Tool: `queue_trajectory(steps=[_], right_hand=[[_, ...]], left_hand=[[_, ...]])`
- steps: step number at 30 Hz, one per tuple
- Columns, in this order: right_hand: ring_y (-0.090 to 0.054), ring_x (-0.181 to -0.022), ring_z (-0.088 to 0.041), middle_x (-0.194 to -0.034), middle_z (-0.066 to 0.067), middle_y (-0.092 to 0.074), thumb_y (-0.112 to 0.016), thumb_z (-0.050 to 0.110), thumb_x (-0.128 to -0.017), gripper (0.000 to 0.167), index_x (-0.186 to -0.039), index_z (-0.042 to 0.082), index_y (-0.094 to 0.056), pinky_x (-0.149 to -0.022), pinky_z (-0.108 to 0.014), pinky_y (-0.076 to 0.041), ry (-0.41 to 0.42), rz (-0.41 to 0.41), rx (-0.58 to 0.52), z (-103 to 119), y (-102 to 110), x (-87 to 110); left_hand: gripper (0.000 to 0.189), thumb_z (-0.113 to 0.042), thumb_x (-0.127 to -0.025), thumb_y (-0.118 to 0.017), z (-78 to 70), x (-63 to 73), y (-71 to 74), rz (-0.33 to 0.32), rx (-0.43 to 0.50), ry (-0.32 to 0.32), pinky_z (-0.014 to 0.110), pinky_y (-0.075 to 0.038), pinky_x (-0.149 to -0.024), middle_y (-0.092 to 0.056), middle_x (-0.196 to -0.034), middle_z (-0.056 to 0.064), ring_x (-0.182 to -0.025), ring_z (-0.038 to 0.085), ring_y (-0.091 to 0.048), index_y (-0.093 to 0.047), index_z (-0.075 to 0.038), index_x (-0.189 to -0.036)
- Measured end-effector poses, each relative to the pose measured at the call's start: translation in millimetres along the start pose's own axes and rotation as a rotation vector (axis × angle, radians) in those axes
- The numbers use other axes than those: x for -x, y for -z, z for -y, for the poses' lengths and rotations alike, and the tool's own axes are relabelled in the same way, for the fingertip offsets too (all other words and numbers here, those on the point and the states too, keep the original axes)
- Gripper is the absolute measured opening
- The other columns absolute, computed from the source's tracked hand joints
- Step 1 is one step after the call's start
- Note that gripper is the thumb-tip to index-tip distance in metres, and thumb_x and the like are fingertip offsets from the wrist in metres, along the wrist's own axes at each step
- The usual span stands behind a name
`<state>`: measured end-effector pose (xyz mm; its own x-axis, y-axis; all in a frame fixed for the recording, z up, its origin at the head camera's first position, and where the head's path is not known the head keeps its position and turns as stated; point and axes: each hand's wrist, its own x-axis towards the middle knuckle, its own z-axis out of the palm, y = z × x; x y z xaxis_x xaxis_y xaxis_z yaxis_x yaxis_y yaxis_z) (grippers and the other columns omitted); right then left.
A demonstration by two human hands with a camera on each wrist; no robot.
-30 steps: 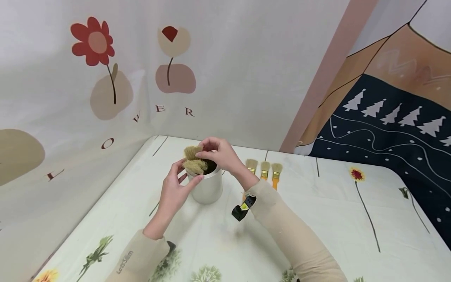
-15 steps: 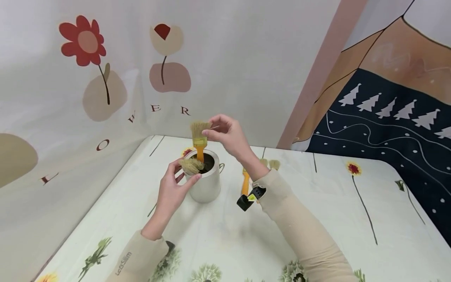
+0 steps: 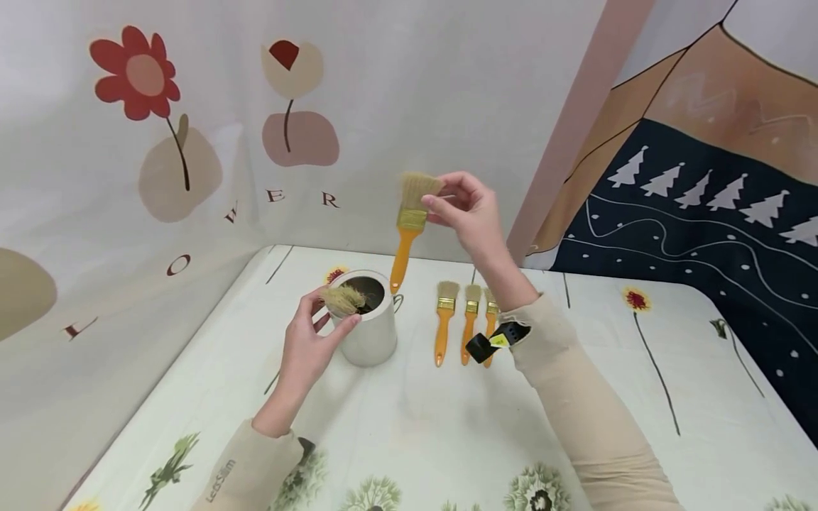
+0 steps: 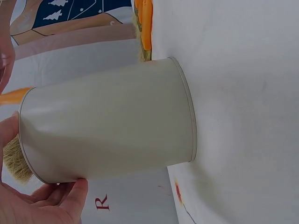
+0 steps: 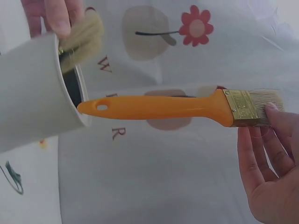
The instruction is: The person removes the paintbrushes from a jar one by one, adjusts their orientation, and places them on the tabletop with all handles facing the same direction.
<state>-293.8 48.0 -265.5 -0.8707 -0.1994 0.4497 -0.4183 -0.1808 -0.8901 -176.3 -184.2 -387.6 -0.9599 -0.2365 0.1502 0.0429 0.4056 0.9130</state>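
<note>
My right hand pinches a paintbrush by its pale bristles, with the orange handle hanging down. In the right wrist view, thumb and fingers meet on the bristles, and the handle tip lies beside the mouth of a white can. My left hand holds this can at its rim, which stands upright on the table. Bristles of another paintbrush stick out of the can beside my left thumb; its handle is hidden inside.
To the right of the can, 3 orange-handled paintbrushes lie side by side on the table, the farthest partly behind my right wrist. A flower-patterned cloth covers the table. A printed fabric wall rises at its back edge.
My right hand has lifted one paintbrush out of the can and moved it up and to the right. My left hand has stayed at the can's rim. The lying paintbrushes are less covered.
</note>
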Motion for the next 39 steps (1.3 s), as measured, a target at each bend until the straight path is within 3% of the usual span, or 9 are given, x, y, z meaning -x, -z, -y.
queue_trajectory(steps=[8,19,28,39], right_hand=[[-0.068,-0.086,-0.009,-0.089,0.007,-0.07,-0.072,0.007,-0.09,0.014,-0.097,0.018,-0.066,-0.077,-0.022,-0.066,0.001,-0.112,0.029,-9.1,44.1,3.1],[-0.068,-0.089,-0.007,-0.089,0.01,-0.071,-0.072,0.008,-0.091,0.013,-0.095,0.018,-0.066,-0.077,-0.018,-0.064,-0.125,-0.213,0.058,-31.1,90.8,14.8],[-0.066,-0.085,-0.003,-0.083,0.013,-0.068,-0.074,0.015,-0.09,0.011,-0.093,0.021,-0.065,-0.076,-0.012,-0.062,-0.208,-0.242,0.211,-45.7,118.7,23.5],[-0.067,-0.08,0.001,-0.079,0.018,-0.068,-0.074,0.015,-0.09,0.013,-0.092,0.023,-0.064,-0.072,-0.012,-0.062,-0.315,-0.295,0.277,-65.2,143.0,34.7]], left_hand=[[0.075,-0.028,-0.088,-0.078,3.3,-0.4,-0.3,-0.002,0.003,-0.011,0.038,-0.045,-0.119,-0.044,-0.152,0.013,-0.145,0.027,-0.041,-0.037,-0.004,-0.147],[0.074,-0.026,-0.088,-0.077,1.3,-0.4,0.2,0.0,0.004,0.0,0.038,-0.045,-0.12,-0.043,-0.153,0.015,-0.146,0.028,-0.04,-0.037,-0.002,-0.146],[0.075,-0.027,-0.088,-0.078,3.3,-0.4,-0.9,-0.001,0.005,0.002,0.037,-0.045,-0.119,-0.043,-0.153,0.014,-0.145,0.027,-0.04,-0.037,-0.004,-0.147],[0.075,-0.027,-0.088,-0.078,3.0,-0.4,0.0,-0.006,0.004,-0.005,0.037,-0.045,-0.119,-0.043,-0.153,0.014,-0.145,0.027,-0.041,-0.037,-0.004,-0.147]])
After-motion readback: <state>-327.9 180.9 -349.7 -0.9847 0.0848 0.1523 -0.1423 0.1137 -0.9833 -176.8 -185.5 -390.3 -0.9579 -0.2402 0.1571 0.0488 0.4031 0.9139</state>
